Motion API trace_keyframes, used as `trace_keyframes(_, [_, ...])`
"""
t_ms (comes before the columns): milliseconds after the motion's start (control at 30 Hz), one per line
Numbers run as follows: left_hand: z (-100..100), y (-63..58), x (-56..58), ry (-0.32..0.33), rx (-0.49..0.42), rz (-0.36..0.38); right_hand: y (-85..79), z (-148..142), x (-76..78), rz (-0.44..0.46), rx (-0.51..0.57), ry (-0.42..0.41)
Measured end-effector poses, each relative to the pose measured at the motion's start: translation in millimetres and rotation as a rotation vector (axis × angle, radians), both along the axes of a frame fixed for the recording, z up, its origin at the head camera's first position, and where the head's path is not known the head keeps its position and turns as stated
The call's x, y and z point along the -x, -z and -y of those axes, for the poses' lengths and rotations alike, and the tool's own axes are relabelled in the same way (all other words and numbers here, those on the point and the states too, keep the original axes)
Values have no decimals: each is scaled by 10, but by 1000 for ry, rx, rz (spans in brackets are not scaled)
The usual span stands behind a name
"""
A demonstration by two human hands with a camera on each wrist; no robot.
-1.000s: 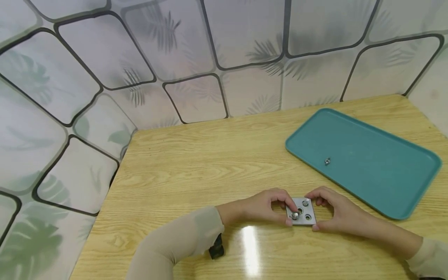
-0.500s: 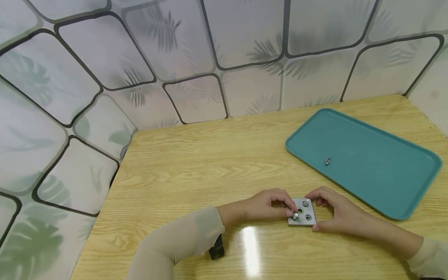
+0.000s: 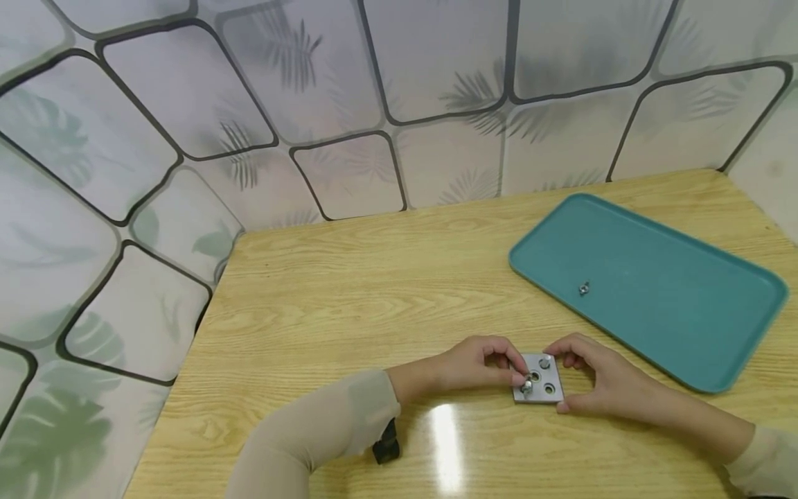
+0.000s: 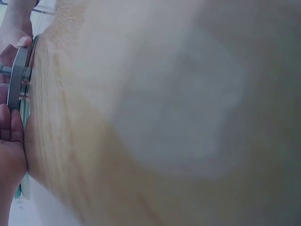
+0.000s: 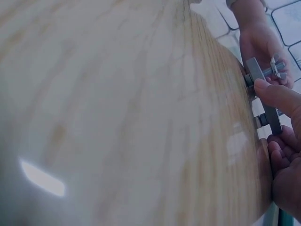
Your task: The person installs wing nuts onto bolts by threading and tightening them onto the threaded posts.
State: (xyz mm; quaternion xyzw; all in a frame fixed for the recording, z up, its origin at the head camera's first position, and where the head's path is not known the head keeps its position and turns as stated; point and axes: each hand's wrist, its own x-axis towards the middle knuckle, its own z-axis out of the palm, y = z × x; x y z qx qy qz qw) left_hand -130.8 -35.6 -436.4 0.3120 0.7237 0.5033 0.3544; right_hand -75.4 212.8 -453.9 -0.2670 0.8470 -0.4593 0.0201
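A square metal plate [image 3: 539, 396] with round holes is held between my hands, over the near right part of the table. Bolts pass up through it; their heads [image 5: 260, 121] show under the plate in the right wrist view. One bolt carries a wing nut [image 3: 527, 387]. My left hand [image 3: 467, 364] has its curled thumb and index finger pinching at that wing nut. With thumb and fingers on the plate's right corners, my right hand [image 3: 607, 378] grips it. A second bolt [image 3: 545, 363], at the far right corner, stands with no nut visible on it.
A teal tray [image 3: 661, 298] lies at the right on the wooden table [image 3: 349, 298]. Another wing nut [image 3: 584, 288] sits in it near the left edge. A leaf-patterned curtain [image 3: 449, 159] closes off the back and left.
My left thumb has moved from the plate's near left edge up to the wing nut beside the index finger. The right hand keeps its grip and the plate barely shifts.
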Motion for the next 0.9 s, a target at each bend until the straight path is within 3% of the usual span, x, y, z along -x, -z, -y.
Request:
trace_keyframes(100, [-1,-1,0,55,-10,-40,3,-3,-3,7,2,-4])
trace_keyframes(200, [-6,-3,8,114,-7,-141,5,-5,-3,10,1,-8])
trace_keyframes(333, [-6,1,21,146,-10,-230,4,-7,2,-7,-1,-11])
trace_keyframes(467, [-4,-1,16,127,-40,-194,6,-11,10,-27,7,-17])
trace_keyframes(667, [1,-7,-9,12,-13,-26,8,-13,7,-14,12,-21])
trace_keyframes(900, [-15,12,-6,-47,21,-35,-2,-7,7,2,13,-18])
